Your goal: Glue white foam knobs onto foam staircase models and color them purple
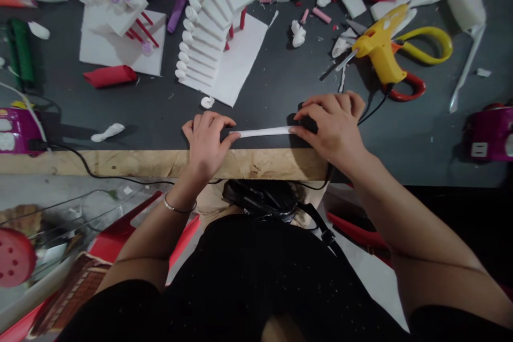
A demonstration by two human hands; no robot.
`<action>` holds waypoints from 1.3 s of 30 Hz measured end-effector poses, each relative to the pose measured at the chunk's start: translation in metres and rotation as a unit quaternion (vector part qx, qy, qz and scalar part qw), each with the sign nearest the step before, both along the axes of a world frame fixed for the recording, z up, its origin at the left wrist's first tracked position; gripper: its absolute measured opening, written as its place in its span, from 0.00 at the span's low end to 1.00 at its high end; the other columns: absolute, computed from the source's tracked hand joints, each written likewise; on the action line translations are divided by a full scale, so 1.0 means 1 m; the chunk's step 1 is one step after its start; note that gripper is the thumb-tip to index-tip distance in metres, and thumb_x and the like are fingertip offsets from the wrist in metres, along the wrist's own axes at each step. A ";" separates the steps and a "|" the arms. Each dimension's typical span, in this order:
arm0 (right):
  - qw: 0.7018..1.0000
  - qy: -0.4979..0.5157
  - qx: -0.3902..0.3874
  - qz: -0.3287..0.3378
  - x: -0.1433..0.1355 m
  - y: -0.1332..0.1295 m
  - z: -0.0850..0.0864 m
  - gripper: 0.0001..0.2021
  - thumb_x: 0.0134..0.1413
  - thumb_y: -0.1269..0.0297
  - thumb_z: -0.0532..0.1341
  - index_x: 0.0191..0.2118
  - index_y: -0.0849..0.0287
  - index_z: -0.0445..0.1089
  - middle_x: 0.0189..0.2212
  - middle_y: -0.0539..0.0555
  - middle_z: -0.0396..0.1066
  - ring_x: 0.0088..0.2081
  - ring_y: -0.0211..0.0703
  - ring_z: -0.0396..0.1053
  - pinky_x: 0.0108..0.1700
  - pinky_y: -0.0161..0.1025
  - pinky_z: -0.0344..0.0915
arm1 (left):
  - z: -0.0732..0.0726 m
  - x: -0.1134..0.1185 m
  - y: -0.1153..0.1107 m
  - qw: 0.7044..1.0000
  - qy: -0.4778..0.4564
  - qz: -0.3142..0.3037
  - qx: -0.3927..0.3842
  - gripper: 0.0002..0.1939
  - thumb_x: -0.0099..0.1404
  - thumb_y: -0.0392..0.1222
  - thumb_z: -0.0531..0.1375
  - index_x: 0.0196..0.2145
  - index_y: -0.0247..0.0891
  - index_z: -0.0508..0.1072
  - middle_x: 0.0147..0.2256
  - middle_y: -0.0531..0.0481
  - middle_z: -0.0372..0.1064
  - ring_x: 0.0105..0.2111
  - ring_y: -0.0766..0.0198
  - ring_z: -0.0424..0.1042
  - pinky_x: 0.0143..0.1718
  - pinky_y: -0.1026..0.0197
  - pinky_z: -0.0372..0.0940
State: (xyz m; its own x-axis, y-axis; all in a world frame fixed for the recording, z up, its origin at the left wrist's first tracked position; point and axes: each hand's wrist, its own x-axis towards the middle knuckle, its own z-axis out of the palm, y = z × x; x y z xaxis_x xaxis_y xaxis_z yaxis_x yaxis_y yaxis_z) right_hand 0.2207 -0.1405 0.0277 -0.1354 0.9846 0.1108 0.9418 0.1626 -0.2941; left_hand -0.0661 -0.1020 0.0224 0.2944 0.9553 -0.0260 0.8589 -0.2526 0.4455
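Touched at its left end by the thumb of the left hand [206, 141], index finger slightly apart. Stretching crosswise as a thin white strip [264, 132], then met by the thumb of the right hand [334, 123], similarly spread; cannot tell whether clamped.

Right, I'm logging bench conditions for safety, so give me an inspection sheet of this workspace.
Surface: dark grey tabletop with a pale wooden front edge.
Job's things: one narrow white strip, held near the front edge.
Clutter: glue gun lying across scissors; red roll; white and pink scraps along the back.
Hands: left hand and right hand pinch opposite ends of the strip.
Cables: glue gun cord passes behind the right hand; black cord runs from the left purple socket block over the front edge.
Surroundings: black bag at the lap; other people: nothing seen.
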 end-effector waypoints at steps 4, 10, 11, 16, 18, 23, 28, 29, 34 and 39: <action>0.999 -0.018 0.030 0.020 -0.006 -0.005 -0.004 0.09 0.69 0.57 0.61 0.39 0.53 0.76 0.49 0.59 0.74 0.55 0.61 0.66 0.64 0.68 0.54 | 0.008 -0.002 -0.001 0.998 0.032 -0.047 -0.004 0.07 0.73 0.46 0.61 0.39 0.43 0.77 0.46 0.44 0.72 0.51 0.47 0.68 0.56 0.41 0.56; 0.997 -0.025 0.035 0.064 -0.009 -0.007 -0.013 0.11 0.73 0.60 0.54 0.40 0.55 0.72 0.46 0.61 0.76 0.50 0.58 0.68 0.58 0.61 0.63 | 0.007 -0.002 0.000 0.991 0.051 -0.123 0.017 0.10 0.76 0.42 0.56 0.40 0.39 0.75 0.45 0.39 0.75 0.47 0.48 0.70 0.52 0.45 0.59; 0.997 -0.019 0.030 0.071 -0.008 -0.005 -0.014 0.11 0.73 0.61 0.54 0.40 0.55 0.71 0.44 0.60 0.76 0.48 0.56 0.69 0.56 0.59 0.64 | 0.008 -0.002 0.001 0.991 0.044 -0.129 0.004 0.10 0.77 0.41 0.55 0.39 0.38 0.74 0.43 0.39 0.76 0.45 0.49 0.71 0.51 0.46 0.60; 0.993 0.070 -0.001 0.092 0.003 0.018 0.010 0.06 0.67 0.65 0.60 0.36 0.54 0.67 0.31 0.54 0.75 0.35 0.49 0.70 0.43 0.47 0.67 | 0.025 -0.002 0.014 0.991 -0.027 -0.117 -0.067 0.10 0.74 0.41 0.57 0.46 0.37 0.77 0.38 0.43 0.77 0.41 0.53 0.73 0.49 0.51 0.64; 0.988 0.117 0.010 0.097 0.007 0.031 0.031 0.03 0.64 0.66 0.61 0.37 0.53 0.67 0.31 0.53 0.75 0.36 0.48 0.71 0.43 0.45 0.67 | 0.033 0.001 0.024 0.987 -0.061 -0.126 -0.079 0.14 0.72 0.41 0.57 0.51 0.37 0.78 0.39 0.44 0.78 0.41 0.54 0.74 0.49 0.52 0.65; 0.975 0.192 0.056 0.101 0.019 0.071 0.078 0.07 0.58 0.67 0.64 0.39 0.52 0.65 0.31 0.50 0.75 0.35 0.46 0.72 0.41 0.43 0.67 | 0.046 0.017 0.061 0.957 -0.204 -0.120 -0.168 0.11 0.66 0.45 0.61 0.37 0.38 0.81 0.34 0.47 0.78 0.34 0.61 0.71 0.38 0.59 0.63; 0.947 0.299 0.060 0.106 0.031 0.110 0.100 0.10 0.60 0.68 0.63 0.40 0.51 0.60 0.28 0.46 0.71 0.28 0.40 0.70 0.34 0.41 0.67 | 0.066 0.036 0.092 0.923 -0.341 -0.051 -0.171 0.06 0.59 0.42 0.63 0.27 0.38 0.74 0.24 0.55 0.70 0.26 0.68 0.66 0.31 0.64 0.60; 0.937 0.325 0.067 0.108 0.032 0.116 0.104 0.09 0.61 0.67 0.62 0.40 0.50 0.59 0.28 0.45 0.69 0.27 0.39 0.70 0.33 0.40 0.67 | 0.072 0.039 0.096 0.916 -0.360 -0.056 -0.166 0.06 0.59 0.41 0.63 0.27 0.38 0.72 0.24 0.55 0.71 0.26 0.68 0.67 0.32 0.64 0.62; 0.898 0.413 0.118 0.093 0.037 0.127 0.118 0.11 0.65 0.62 0.64 0.40 0.50 0.58 0.28 0.43 0.66 0.26 0.36 0.72 0.32 0.38 0.71 | 0.107 0.049 0.112 0.893 -0.397 -0.126 -0.173 0.06 0.63 0.43 0.63 0.31 0.39 0.73 0.28 0.49 0.79 0.29 0.65 0.76 0.36 0.61 0.69; 0.903 0.401 0.131 0.080 0.052 0.125 0.122 0.10 0.66 0.63 0.64 0.42 0.50 0.59 0.29 0.45 0.68 0.30 0.38 0.74 0.34 0.39 0.73 | 0.127 0.058 0.126 0.899 -0.380 -0.145 -0.162 0.04 0.63 0.42 0.63 0.33 0.40 0.74 0.30 0.48 0.81 0.31 0.65 0.78 0.30 0.64 0.66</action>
